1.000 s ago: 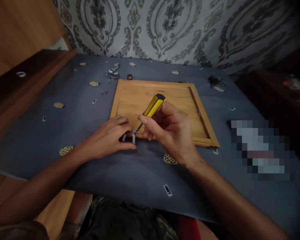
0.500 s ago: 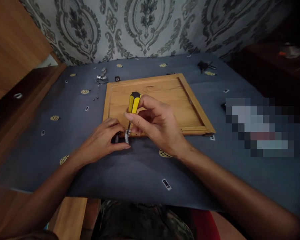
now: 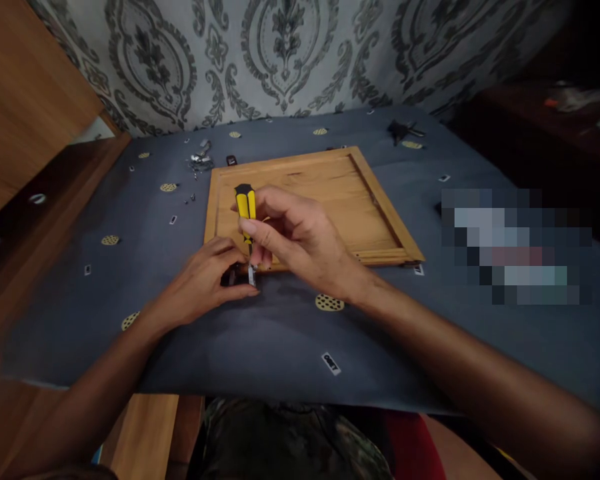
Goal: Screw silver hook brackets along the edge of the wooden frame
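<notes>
My right hand (image 3: 300, 243) grips a yellow and black screwdriver (image 3: 246, 208) by its handle, between thumb and fingers. The shaft points down at a small silver metal hinge (image 3: 252, 275) on the near edge of a framed wooden panel (image 3: 325, 193). The tip is hard to make out. Around the hinge curls my left hand (image 3: 213, 277), its fingers on the panel side and its thumb in front, steadying it. Part of the hinge is hidden by my fingers.
Loose metal hardware (image 3: 200, 159) and small screws (image 3: 190, 199) lie on the blue patterned cloth (image 3: 280, 347), left of the panel. A black tool (image 3: 403, 131) lies at the back right. A wooden cabinet (image 3: 35, 73) stands to the left, and a pixelated patch covers something on the right.
The screwdriver's handle has swung left, from leaning right to nearly upright with a slight left lean. My right hand shifted left with it. My left hand stays at the hinge.
</notes>
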Available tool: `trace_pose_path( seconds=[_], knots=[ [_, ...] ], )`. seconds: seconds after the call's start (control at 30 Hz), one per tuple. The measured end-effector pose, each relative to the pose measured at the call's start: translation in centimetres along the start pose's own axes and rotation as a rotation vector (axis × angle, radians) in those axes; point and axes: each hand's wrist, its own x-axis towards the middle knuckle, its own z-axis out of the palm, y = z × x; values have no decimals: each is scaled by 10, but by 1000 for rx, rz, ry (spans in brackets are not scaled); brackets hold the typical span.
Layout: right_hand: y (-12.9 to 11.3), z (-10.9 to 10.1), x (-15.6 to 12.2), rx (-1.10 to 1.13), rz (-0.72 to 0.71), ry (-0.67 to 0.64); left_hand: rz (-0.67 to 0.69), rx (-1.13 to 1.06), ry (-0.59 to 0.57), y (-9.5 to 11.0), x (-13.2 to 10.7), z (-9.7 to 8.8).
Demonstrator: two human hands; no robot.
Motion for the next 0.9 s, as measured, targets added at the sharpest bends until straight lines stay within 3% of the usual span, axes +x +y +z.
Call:
trace_pose_path(
  seconds=[0.7, 0.9],
  knots=[
    [5, 5, -4, -67, -46, 132, -18, -5, -20, -2, 0, 1],
    [2, 4, -9, -56, -60, 260, -16, -1, -32, 0, 1, -2]
  ],
)
